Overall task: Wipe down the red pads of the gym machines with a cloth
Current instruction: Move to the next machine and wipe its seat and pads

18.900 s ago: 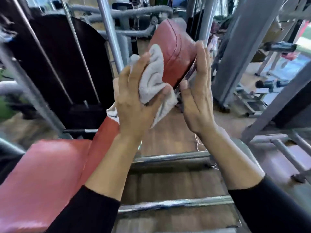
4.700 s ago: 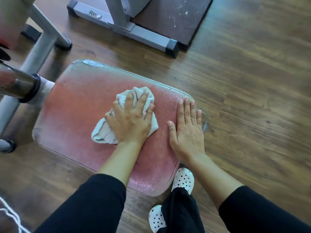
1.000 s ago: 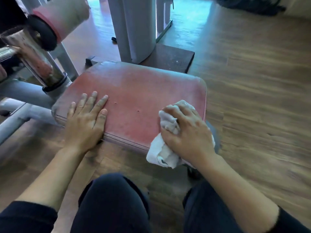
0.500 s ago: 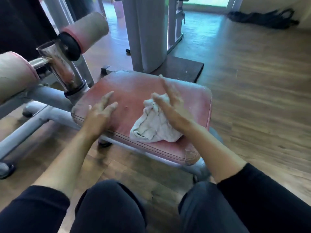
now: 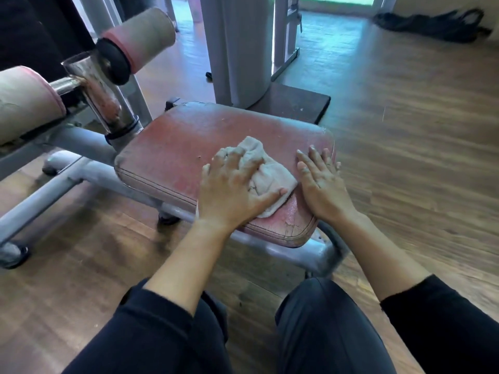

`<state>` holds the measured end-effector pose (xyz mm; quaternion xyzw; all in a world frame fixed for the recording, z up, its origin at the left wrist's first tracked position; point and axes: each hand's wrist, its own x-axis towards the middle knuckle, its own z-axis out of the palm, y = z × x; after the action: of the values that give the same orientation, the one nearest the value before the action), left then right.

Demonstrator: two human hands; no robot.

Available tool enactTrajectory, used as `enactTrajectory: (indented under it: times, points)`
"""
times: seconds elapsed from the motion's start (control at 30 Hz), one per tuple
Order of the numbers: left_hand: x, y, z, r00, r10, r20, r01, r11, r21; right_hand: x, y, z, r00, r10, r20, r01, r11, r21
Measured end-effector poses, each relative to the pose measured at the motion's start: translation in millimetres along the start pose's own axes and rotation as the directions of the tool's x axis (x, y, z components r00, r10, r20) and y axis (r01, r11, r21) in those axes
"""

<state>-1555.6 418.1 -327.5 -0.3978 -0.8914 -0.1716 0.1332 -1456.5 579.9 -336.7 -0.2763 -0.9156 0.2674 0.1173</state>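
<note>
A worn red seat pad (image 5: 183,147) on a grey machine frame (image 5: 81,168) fills the middle of the view. A crumpled white cloth (image 5: 272,176) lies on the pad's near right part. My left hand (image 5: 232,190) lies over the cloth with fingers spread, pressing it onto the pad. To the right of the cloth, my right hand (image 5: 321,182) rests flat on the pad near its right edge, holding nothing. The pad's near right corner is cracked.
Two faded pink roller pads (image 5: 143,36) (image 5: 24,101) sit on a chrome post (image 5: 97,87) at the left. A grey machine column (image 5: 237,44) on a dark base stands behind the seat. A black bag (image 5: 432,22) lies on the wood floor far right. My knees are below.
The cloth has passed from my right hand to my left. The left hand moved right from the pad's left edge onto the cloth; the right hand shifted to the pad's right edge.
</note>
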Motion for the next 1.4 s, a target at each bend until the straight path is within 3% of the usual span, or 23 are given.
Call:
enactTrajectory:
  times: [0.13, 0.27, 0.37, 0.43, 0.53, 0.67, 0.8, 0.93, 1.07, 1.17, 1.2, 1.3, 1.4]
  points:
    - [-39.7, 0.5, 3.7, 0.969, -0.158, -0.192, 0.154, 0.987, -0.036, -5.4, -4.3, -0.7, 1.000, -0.010, 0.003, 0.010, 0.994, -0.111]
    - [-85.1, 23.7, 26.0, 0.824, -0.446, -0.350, 0.286, 0.860, -0.423, -18.8, -18.1, 8.6, 0.981, -0.193, 0.004, 0.191, 0.970, -0.149]
    - [-102.6, 57.3, 45.9, 0.721, -0.653, -0.233, 0.281, 0.582, -0.763, -15.9, -19.2, 10.4, 0.983, -0.176, 0.043, 0.180, 0.973, -0.147]
    - [-99.0, 72.1, 48.6, 0.651, -0.750, -0.116, 0.287, 0.385, -0.877, -13.0, -16.8, 10.2, 0.982, -0.175, 0.075, 0.186, 0.964, -0.189]
    - [-85.1, 69.5, 56.3, 0.573, -0.804, -0.157, 0.264, 0.362, -0.894, -13.2, -18.0, 10.4, 0.978, -0.193, 0.076, 0.205, 0.959, -0.194]
    - [-59.8, 16.7, 60.7, 0.439, -0.891, -0.120, 0.200, 0.227, -0.953, -17.8, -19.0, 10.5, 0.973, -0.218, 0.073, 0.229, 0.954, -0.196]
    - [-34.8, -53.0, 50.0, 0.340, -0.931, -0.132, 0.255, 0.226, -0.940, -19.9, -19.4, 9.1, 0.943, -0.317, 0.101, 0.332, 0.916, -0.227]
    - [-43.4, -45.1, 59.4, 0.374, -0.920, -0.116, 0.216, 0.208, -0.954, -16.0, -19.6, 7.1, 0.918, -0.360, 0.169, 0.395, 0.875, -0.280]
    - [-84.2, 46.3, 96.0, 0.511, -0.844, 0.161, 0.331, 0.021, -0.943, -13.5, -21.5, 7.1, 0.922, -0.336, 0.194, 0.383, 0.870, -0.310]
    - [-95.5, 64.5, 119.1, 0.537, -0.785, 0.308, 0.408, -0.078, -0.910, -14.3, -22.3, 6.2, 0.921, -0.332, 0.205, 0.383, 0.867, -0.318]
    - [-91.1, 51.0, 117.5, 0.528, -0.784, 0.326, 0.426, -0.088, -0.901, -14.8, -22.1, 5.8, 0.921, -0.329, 0.210, 0.382, 0.868, -0.317]
    - [-60.5, -23.0, 123.0, 0.387, -0.867, 0.314, 0.386, -0.157, -0.909, -15.5, -23.2, 5.3, 0.922, -0.324, 0.213, 0.378, 0.873, -0.309]
    - [-56.8, -50.8, 116.3, 0.357, -0.867, 0.346, 0.374, -0.207, -0.904, -15.9, -25.1, 7.9, 0.929, -0.318, 0.189, 0.363, 0.886, -0.290]
